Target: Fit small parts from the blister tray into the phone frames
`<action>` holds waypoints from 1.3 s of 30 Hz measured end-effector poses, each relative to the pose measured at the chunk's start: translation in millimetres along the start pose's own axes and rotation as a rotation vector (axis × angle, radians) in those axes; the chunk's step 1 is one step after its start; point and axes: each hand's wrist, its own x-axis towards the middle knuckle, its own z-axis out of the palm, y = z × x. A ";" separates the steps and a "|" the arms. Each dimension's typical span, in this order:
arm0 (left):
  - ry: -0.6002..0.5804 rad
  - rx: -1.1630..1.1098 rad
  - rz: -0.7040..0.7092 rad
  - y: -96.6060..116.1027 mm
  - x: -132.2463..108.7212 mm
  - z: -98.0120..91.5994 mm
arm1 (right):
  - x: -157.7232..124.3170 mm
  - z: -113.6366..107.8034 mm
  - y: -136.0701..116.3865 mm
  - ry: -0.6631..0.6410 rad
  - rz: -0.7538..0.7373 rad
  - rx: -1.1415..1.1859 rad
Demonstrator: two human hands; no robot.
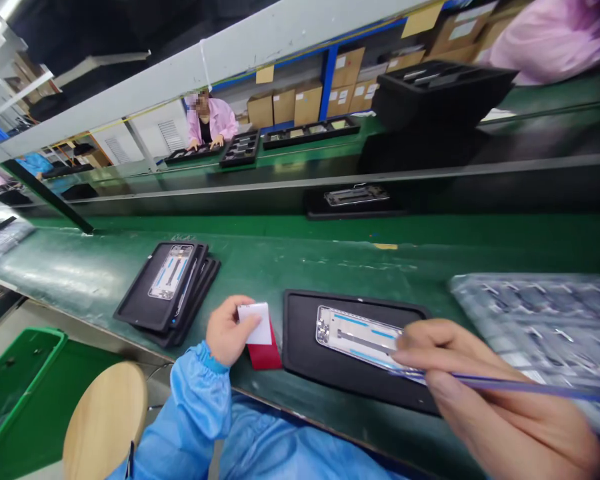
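My left hand (229, 333) is closed on a small stack of white stickers (257, 325), pinned under the thumb. A red sheet (265, 355) hangs below the white one. A black tray (300, 367) lies in front of me, holding a silver phone frame (353, 337) with blue strips and a dark flex cable. Over the frame's right end is my right hand (500, 393), closed round purple-blue tweezers (520, 385). The fingertips hide that end of the frame, so I cannot tell whether the tweezer tips touch it.
Stacked black trays (135, 303), the top one bearing another phone frame (171, 272), stand to the left. At right lies a clear plastic tray (535, 313) of small parts. Beyond are a conveyor (260, 225), a black bin (440, 93) and a co-worker in pink (223, 117).
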 end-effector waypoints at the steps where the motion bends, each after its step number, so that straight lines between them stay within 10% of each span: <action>1: -0.048 -0.030 0.004 5.9 -8.3 2.8 | 7.4 6.7 -13.8 -0.040 -0.036 0.021; 10: -0.185 -0.118 0.083 43.7 -49.5 21.7 | 26.0 61.1 -43.6 -0.128 -0.035 0.056; 39: -0.200 -0.147 0.141 50.1 -56.3 30.2 | 4.6 65.9 -33.9 -0.126 0.005 0.037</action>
